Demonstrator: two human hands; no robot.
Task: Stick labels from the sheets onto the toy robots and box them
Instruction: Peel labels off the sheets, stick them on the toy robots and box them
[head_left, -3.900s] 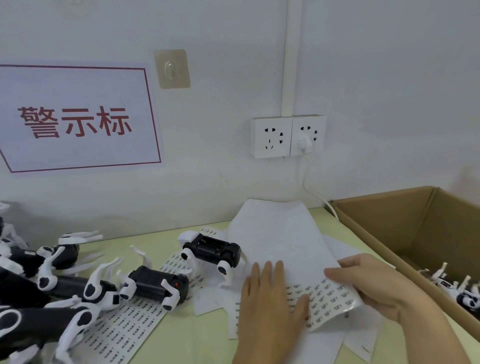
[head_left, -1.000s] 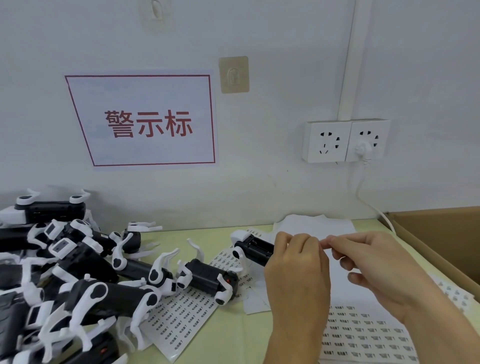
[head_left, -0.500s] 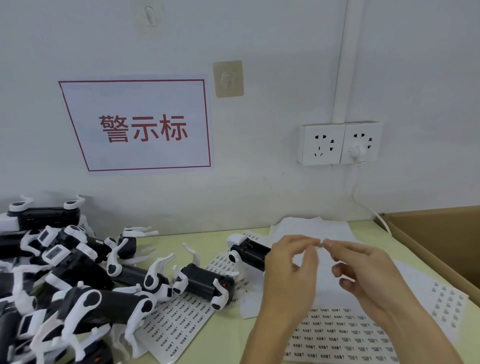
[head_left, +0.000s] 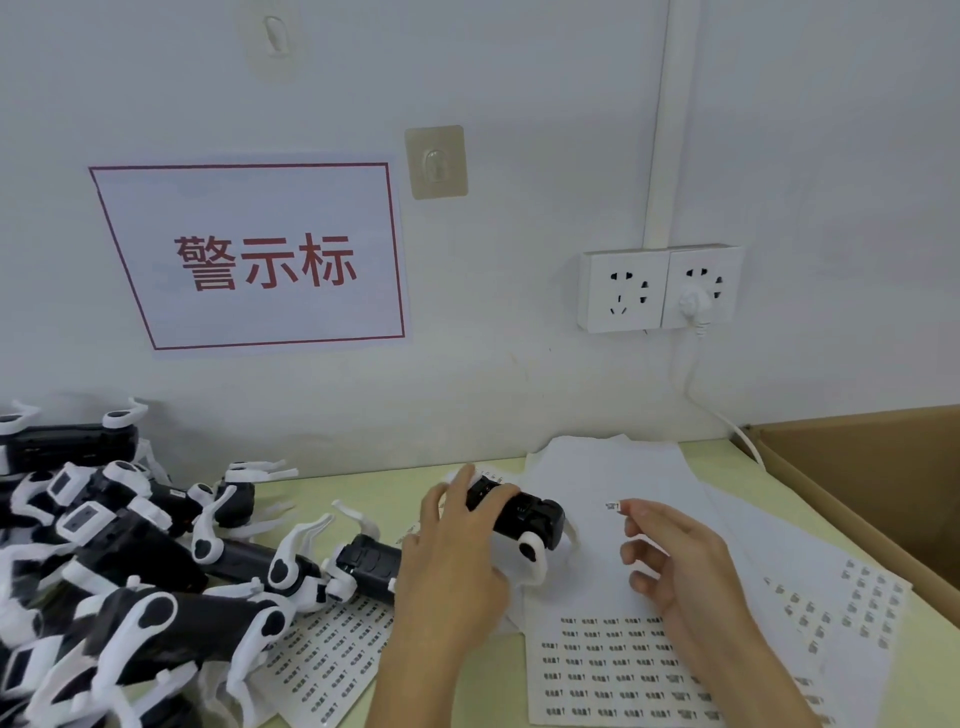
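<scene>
My left hand (head_left: 453, 558) grips a black-and-white toy robot (head_left: 524, 517) lying on its back on the white label sheets. My right hand (head_left: 670, 558) hovers to the robot's right and pinches a small white label (head_left: 613, 505) at its fingertips. The label is a short way from the robot and does not touch it. A label sheet (head_left: 613, 660) with rows of printed labels lies under my right wrist. Another label sheet (head_left: 327, 660) lies left of my left arm. A second toy robot (head_left: 366, 566) lies just left of my left hand.
A pile of several toy robots (head_left: 104, 571) fills the table's left side. An open cardboard box (head_left: 872, 478) stands at the right edge. More label sheets (head_left: 852, 608) spread toward the box. The wall behind carries a red-lettered sign (head_left: 260, 254) and sockets (head_left: 660, 286) with a plugged-in cable.
My hands have parted: the left moved left and down onto the toy robot and took hold of it. The right keeps the peeled label, lower than before.
</scene>
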